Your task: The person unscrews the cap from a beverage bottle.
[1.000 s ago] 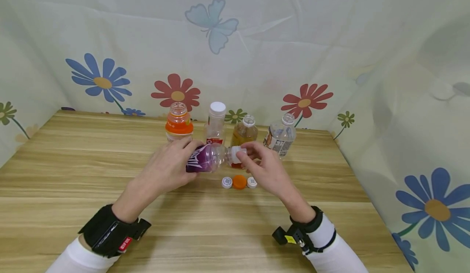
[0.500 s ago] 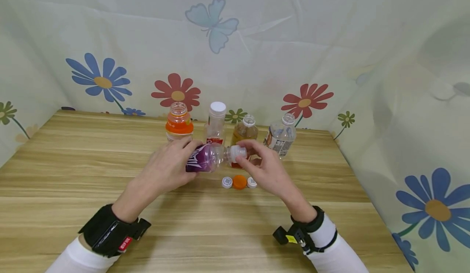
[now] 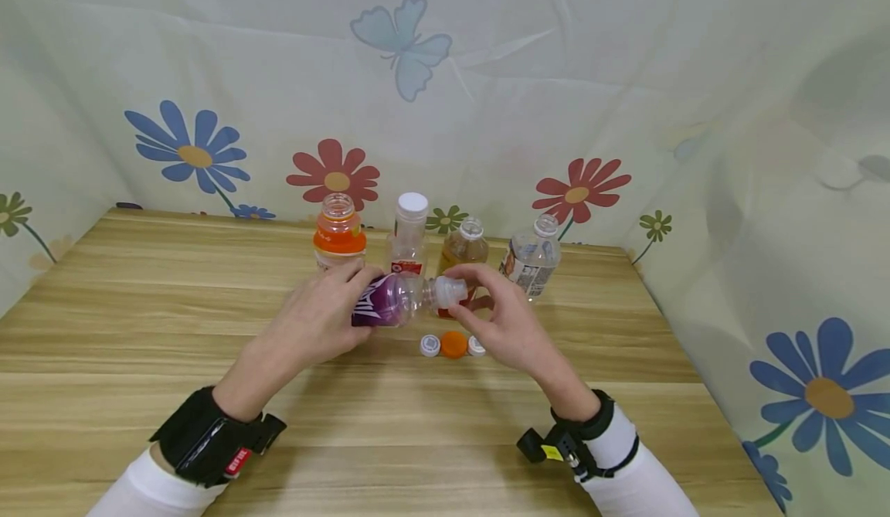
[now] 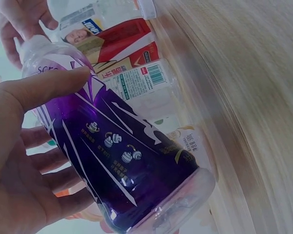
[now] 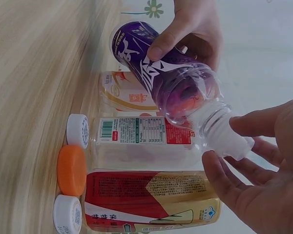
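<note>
My left hand (image 3: 320, 308) grips a clear plastic bottle with a purple label (image 3: 378, 301), holding it tilted nearly on its side above the table. Its neck points right, towards my right hand (image 3: 507, 320). A translucent white cap (image 5: 228, 139) with a narrow spout sits on that neck. The thumb and fingers of my right hand pinch around this cap from either side. In the left wrist view, the left thumb lies across the purple label and the other fingers wrap underneath. No liquid shows in the clear upper part of the bottle.
Behind the hands stand an orange-labelled bottle (image 3: 339, 235), a white-capped clear bottle (image 3: 412, 231), a yellowish bottle (image 3: 464, 250) and a clear bottle (image 3: 534, 258). A white cap (image 3: 429, 345), an orange cap (image 3: 454, 345) and another white cap (image 3: 476, 346) lie in a row in front. A flowered curtain hangs behind.
My right thumb and fingers have shifted a little around the cap, exposing more of its end. The left hand and the purple-labelled bottle have stayed almost in place.
</note>
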`<state>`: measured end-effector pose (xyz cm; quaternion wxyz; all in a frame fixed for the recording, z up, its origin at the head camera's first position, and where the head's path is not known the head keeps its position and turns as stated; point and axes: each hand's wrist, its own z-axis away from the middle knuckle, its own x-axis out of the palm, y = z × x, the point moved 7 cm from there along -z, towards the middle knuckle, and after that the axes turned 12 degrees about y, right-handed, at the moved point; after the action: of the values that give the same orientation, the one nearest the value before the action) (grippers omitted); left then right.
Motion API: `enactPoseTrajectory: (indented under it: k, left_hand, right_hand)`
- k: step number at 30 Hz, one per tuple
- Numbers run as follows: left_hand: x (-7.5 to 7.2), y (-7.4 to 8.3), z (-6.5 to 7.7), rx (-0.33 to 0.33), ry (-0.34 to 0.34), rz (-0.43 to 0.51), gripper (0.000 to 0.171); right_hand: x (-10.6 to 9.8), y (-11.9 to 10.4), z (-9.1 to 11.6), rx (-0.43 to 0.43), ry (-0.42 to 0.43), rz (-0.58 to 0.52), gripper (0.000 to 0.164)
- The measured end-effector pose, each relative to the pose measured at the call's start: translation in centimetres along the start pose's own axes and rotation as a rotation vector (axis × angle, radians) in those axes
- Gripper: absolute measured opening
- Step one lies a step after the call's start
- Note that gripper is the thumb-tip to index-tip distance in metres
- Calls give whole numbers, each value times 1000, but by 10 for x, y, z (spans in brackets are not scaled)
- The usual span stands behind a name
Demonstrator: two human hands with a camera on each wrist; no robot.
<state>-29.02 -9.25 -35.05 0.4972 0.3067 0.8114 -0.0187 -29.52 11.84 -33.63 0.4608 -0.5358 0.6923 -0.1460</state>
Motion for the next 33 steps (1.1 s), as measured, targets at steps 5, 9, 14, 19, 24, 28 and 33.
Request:
enactPoseTrajectory:
  k: [5, 9, 14, 19, 24, 28, 33]
  left_hand:
    - [0, 0, 0, 7, 4, 22, 73]
    - [0, 1, 0, 13, 5, 27, 72]
    - [1, 1, 0, 9, -1, 22, 72]
    - [0, 2, 0, 8, 2, 20, 72]
    - [0, 3, 0, 19, 6, 9, 73]
    - [0, 3, 1, 16, 6, 4, 73]
    - [1, 2, 1, 10, 6, 3, 74]
  right_hand:
    - [-2, -1, -1, 3, 20, -16, 41]
    - [-3, 2, 0, 58, 30, -28, 41]
    - [-4, 7, 1, 138, 53, -11, 38]
    - [-4, 11, 2, 207, 47, 47, 37]
    - [-2, 13, 3, 229, 22, 58, 36]
    - [-1, 12, 3, 217, 18, 38, 32]
    - [0, 9, 3, 204, 12, 15, 30]
